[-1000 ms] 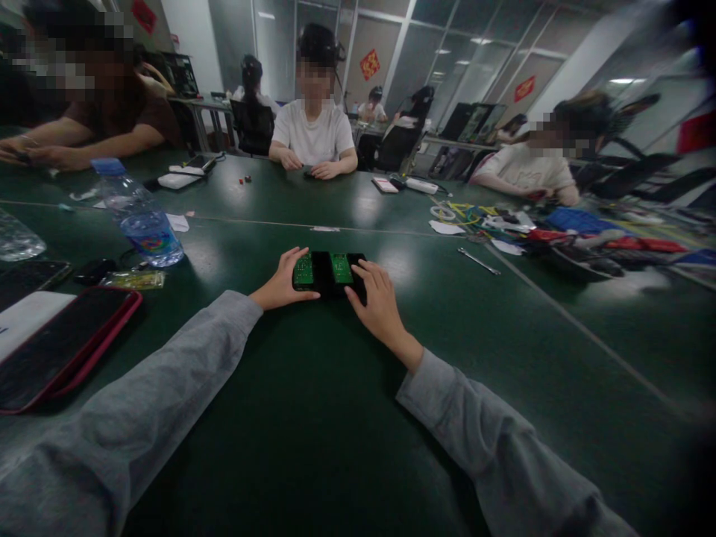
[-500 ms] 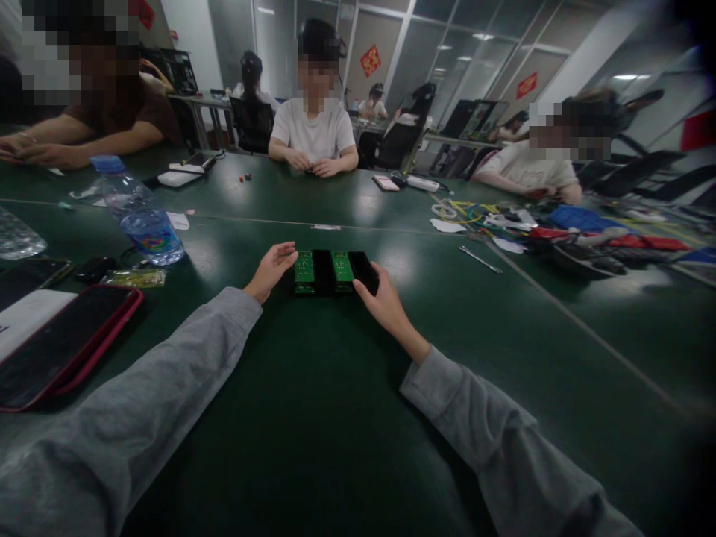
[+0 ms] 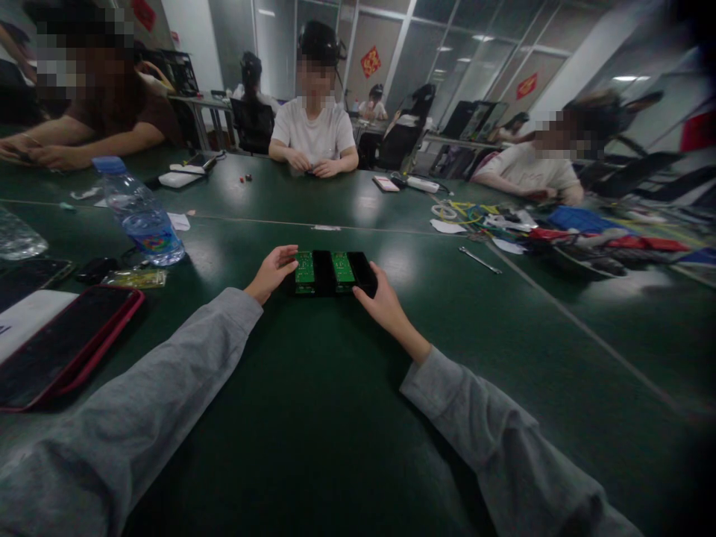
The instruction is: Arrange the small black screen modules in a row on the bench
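Two green circuit boards (image 3: 305, 271) alternate with black blocks (image 3: 323, 271) in a short row in the middle of the dark green table (image 3: 313, 418). My left hand (image 3: 271, 273) sits against the row's left end, palm turned inward and fingers loosely curled, touching the left board's edge. My right hand (image 3: 383, 301) is at the right end, with fingers cupped around the outer black block (image 3: 362, 270). Grey sleeves cover both my arms.
A water bottle (image 3: 139, 215) stands at the left, with a red-cased phone (image 3: 61, 349) and a white pad nearer me. A metal tool (image 3: 479, 259), cables and coloured parts (image 3: 564, 231) lie at the right. Other people sit along the far side.
My hands slid off the top of the boards to the two ends of the row. The row now lies fully uncovered and has barely shifted.
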The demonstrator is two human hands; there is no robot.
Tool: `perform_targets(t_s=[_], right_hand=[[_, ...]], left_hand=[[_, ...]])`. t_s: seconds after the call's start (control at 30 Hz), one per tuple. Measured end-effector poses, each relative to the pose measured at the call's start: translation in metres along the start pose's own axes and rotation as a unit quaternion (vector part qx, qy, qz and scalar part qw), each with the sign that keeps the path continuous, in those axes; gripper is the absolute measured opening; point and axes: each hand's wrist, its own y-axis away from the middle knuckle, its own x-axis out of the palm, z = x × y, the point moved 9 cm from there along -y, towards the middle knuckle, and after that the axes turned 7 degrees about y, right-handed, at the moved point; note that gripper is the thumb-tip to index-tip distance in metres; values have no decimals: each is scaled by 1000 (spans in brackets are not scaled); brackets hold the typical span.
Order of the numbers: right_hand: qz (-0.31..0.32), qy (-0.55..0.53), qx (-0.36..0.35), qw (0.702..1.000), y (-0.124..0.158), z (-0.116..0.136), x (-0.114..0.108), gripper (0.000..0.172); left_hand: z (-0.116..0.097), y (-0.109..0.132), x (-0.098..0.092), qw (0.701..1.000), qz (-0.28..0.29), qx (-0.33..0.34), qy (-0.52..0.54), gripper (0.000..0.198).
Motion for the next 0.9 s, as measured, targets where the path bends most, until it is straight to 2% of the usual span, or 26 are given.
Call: perform_targets(t_s=[0.9], right_hand=[[-5, 4, -8, 1000, 0, 5, -3, 71]], left_hand=[[-6, 3, 4, 1000, 17, -1, -15, 41]])
